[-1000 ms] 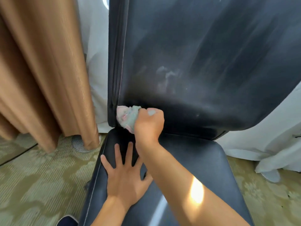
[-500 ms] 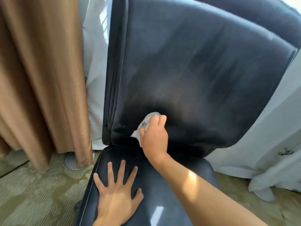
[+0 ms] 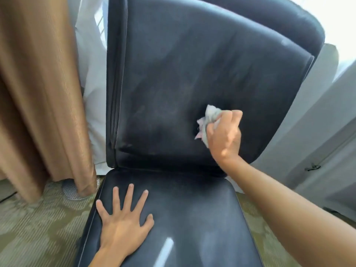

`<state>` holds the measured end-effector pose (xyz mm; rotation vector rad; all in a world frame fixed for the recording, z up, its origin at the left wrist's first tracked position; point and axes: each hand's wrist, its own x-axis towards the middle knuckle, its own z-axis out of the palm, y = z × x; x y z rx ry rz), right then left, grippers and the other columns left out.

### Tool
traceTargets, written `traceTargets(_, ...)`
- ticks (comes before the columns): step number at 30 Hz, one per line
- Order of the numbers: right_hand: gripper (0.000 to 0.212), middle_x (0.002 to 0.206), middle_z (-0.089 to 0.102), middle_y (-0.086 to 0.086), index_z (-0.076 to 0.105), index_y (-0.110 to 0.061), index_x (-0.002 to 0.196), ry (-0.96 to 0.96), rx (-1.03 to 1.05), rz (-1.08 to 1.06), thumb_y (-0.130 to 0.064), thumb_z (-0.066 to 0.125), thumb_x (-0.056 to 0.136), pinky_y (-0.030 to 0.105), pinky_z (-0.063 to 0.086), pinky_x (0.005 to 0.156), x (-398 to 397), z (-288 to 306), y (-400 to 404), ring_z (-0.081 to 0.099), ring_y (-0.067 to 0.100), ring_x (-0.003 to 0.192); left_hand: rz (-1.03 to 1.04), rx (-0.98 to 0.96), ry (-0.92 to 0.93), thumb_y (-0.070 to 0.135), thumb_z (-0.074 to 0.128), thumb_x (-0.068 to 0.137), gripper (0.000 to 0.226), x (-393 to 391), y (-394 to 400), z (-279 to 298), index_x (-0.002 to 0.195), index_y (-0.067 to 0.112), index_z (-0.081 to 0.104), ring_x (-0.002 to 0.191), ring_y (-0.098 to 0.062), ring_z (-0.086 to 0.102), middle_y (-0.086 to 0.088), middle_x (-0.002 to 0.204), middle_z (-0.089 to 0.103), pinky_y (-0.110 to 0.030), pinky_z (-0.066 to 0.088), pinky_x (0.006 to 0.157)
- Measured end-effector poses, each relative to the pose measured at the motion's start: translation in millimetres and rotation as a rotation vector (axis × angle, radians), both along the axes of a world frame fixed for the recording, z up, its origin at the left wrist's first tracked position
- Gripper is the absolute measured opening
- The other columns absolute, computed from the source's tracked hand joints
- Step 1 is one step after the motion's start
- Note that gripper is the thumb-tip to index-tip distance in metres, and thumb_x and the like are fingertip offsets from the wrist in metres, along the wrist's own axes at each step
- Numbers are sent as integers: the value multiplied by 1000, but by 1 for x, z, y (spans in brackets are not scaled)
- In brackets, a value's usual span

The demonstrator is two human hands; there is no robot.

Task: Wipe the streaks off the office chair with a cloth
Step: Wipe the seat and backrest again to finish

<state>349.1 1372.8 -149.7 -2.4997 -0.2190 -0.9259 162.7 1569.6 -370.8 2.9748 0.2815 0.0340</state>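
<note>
Pressing a crumpled pale cloth [image 3: 209, 117] against the lower right part of the backrest [image 3: 192, 78], the person's right hand [image 3: 224, 137] is curled closed around the wad, with frayed pinkish and grey edges sticking out to the left of the fingers [image 3: 234, 115]. The black office chair [image 3: 202, 214] fills the middle of the view, its backrest upright and its seat running toward the camera. Faint pale smears show on the backrest's left and middle areas. The left hand [image 3: 122, 222] lies flat on the seat near its front left edge, palm down, fingers spread wide and holding nothing. A brown curtain [image 3: 38, 93] hangs at the left of the chair, with a white sheer curtain [image 3: 92, 74] between it and the backrest's left edge. A round metal floor fitting [image 3: 71, 189] sits on the patterned green carpet [image 3: 38, 228] at the brown curtain's foot.
</note>
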Motion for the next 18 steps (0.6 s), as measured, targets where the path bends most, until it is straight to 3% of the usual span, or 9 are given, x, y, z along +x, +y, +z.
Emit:
traceTargets(2,23,108,50,21,54,2,99,138,-150,38,-10,71,87,31,36,59,-8,-60,-11,62,39,75,5,30,3,69,52,81,73,-2,2,-2,147,39,58,146,-49,39,-9,160,48,-83,23,104)
traceTargets(4,24,114,45,20,49,-1,100,253,-127,-7,-13,68,91,34,32,55,-13,-82,-17,56,40,65,22,27,19,72,41,87,73,-2,2,-2,155,45,44,154,-47,27,-6,168,35,-80,16,110)
traceTargets(7,24,110,47,21,51,1,97,202,-158,22,-8,70,87,33,31,51,-18,-81,-25,45,33,57,45,19,31,76,13,91,75,-7,0,0,161,53,1,161,-39,-9,2,175,-6,-74,-2,117)
traceTargets(8,26,103,50,22,53,3,93,192,-194,59,-4,75,81,30,31,48,-24,-80,-30,44,31,55,57,15,36,76,8,90,76,-9,0,2,161,52,-5,160,-37,-13,4,175,-12,-72,-5,118)
traceTargets(10,28,99,52,18,54,1,94,231,-233,81,-5,76,78,31,37,49,-34,-87,-51,52,33,62,73,10,50,75,4,90,77,-12,-1,7,162,50,-6,160,-35,-15,5,174,-14,-71,-4,120)
traceTargets(12,25,107,52,10,51,-10,101,455,-107,-23,-24,66,86,38,46,66,-43,-108,-79,56,34,78,83,-7,52,74,6,91,77,-14,-6,9,164,49,-1,160,-35,-14,5,175,-11,-71,-4,120)
traceTargets(14,28,106,57,8,50,-16,97,635,41,-119,-36,60,81,39,47,73,-54,-137,-97,58,32,87,90,-16,36,72,11,92,77,-13,-10,10,164,48,4,161,-36,-11,4,175,-7,-71,-4,120)
traceTargets(18,32,107,57,16,57,-4,102,537,180,-136,-23,70,79,45,47,83,-68,-182,-45,57,40,98,90,4,23,71,18,92,77,-12,-12,7,164,44,11,161,-37,-4,2,176,2,-72,-1,121)
